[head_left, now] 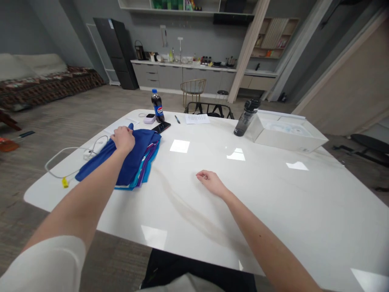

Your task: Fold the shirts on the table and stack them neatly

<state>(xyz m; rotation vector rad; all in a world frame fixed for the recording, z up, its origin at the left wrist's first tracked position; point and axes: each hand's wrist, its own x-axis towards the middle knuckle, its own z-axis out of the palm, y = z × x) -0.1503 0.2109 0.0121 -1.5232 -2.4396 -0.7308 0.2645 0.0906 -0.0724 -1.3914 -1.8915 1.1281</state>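
A stack of folded cloths [138, 150], dark blue on top with purple, white and teal edges below, lies on the left part of the white table [188, 194]. My left hand [124, 139] is at the far side of the stack, its fingers closed on the dark blue cloth, a bit of which sticks up beside them. Over the middle of the table is my right hand [210, 182], fingers curled together; whether anything small is between them cannot be made out.
Behind the stack are a cola bottle [157, 107], a phone [161, 127] and a small lilac case [149, 119]. A white cable [54, 157] lies left. A pen, paper [197, 119], dark tumbler [244, 121] and white box [282, 138] stand or lie along the far side.
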